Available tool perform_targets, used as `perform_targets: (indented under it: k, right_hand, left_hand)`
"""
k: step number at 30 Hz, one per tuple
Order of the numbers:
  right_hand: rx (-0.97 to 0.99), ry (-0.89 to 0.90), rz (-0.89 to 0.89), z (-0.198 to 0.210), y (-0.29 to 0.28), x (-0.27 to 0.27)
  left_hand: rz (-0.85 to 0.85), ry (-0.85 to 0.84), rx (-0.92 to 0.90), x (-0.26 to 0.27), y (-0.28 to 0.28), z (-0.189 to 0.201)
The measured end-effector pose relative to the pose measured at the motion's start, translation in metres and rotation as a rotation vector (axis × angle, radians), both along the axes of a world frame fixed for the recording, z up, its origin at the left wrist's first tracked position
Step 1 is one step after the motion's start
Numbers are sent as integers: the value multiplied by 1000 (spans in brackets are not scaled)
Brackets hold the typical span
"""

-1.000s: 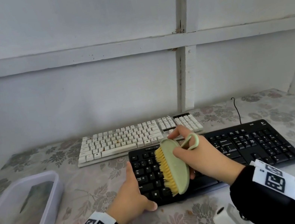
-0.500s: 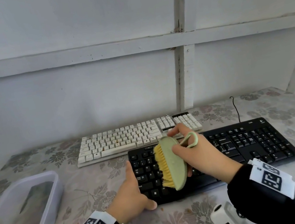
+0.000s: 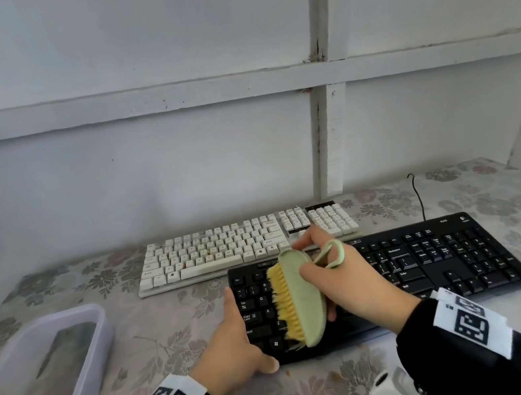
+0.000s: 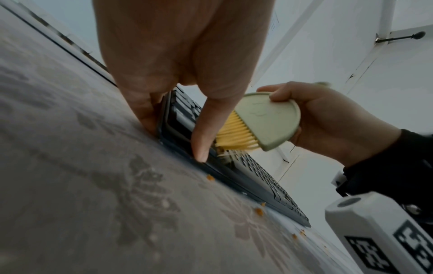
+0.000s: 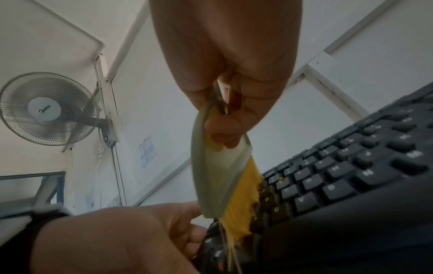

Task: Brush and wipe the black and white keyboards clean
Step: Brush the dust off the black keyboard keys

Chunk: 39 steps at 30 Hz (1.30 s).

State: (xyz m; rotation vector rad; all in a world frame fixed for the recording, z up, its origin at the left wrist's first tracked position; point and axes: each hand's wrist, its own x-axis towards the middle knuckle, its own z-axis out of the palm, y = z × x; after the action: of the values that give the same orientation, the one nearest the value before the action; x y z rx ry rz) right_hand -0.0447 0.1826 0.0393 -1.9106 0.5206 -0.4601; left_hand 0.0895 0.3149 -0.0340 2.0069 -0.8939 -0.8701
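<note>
A black keyboard [image 3: 438, 263] lies at the front of the table, with a white keyboard [image 3: 226, 248] behind it. My right hand [image 3: 347, 283] grips a pale green brush [image 3: 304, 297] with yellow bristles [image 3: 284, 301], tilted on its edge with the bristles facing left on the black keyboard's left keys. My left hand [image 3: 233, 348] holds the keyboard's near-left corner, fingers along the left edge and thumb at the front. In the left wrist view the brush [image 4: 269, 120] sits just past my thumb [image 4: 211, 118]. In the right wrist view the bristles [image 5: 241, 200] touch the keys [image 5: 328, 176].
A translucent plastic tub [image 3: 38, 386] stands at the left front of the floral tablecloth [image 3: 145, 343]. Small orange crumbs [image 4: 259, 211] lie on the cloth by the black keyboard's front edge. A thin black cable [image 3: 418, 194] rises behind the keyboard. The wall is close behind.
The brush has shifted slightly toward the keyboard's left end, over the same left keys. My left hand has stayed at the corner.
</note>
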Motion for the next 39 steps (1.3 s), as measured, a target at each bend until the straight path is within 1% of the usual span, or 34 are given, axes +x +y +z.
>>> perform_targets:
  k: [3, 5, 7, 9, 12, 16, 20, 25, 28, 32, 33, 37, 39]
  right_hand:
    - [15, 81, 63, -3, 2, -6]
    - [14, 108, 95, 2, 2, -10]
    - [14, 69, 71, 10, 0, -10]
    - [14, -8, 7, 16, -3, -6]
    - [-2, -70, -17, 13, -5, 1]
    - [-8, 12, 74, -1, 2, -1]
    - [-22, 99, 168, 1, 4, -10]
    - [12, -37, 8, 1, -2, -1]
    - [41, -8, 32, -5, 0, 0]
    - [10, 66, 108, -1, 3, -4]
    - [4, 49, 105, 2, 3, -3]
    - [4, -69, 2, 4, 4, 4]
    - [-12, -48, 11, 0, 7, 7]
  left_hand:
    - [0, 4, 7, 2, -1, -3]
    - [8, 2, 22, 2, -1, -5]
    - [17, -4, 33, 2, -1, -4]
    - [15, 1, 30, 1, -1, -3]
    - [4, 4, 14, 1, -1, -2]
    - [11, 8, -9, 2, -1, -3]
    - [20, 2, -2, 1, -2, -4]
    - [5, -1, -24, -1, -1, 0]
    - [4, 9, -33, -1, 0, 0]
    - [16, 11, -28, 1, 0, -2]
    - [20, 9, -24, 1, 0, -2]
    - [14, 7, -23, 0, -1, -2]
    - [10, 15, -35, 1, -1, -2]
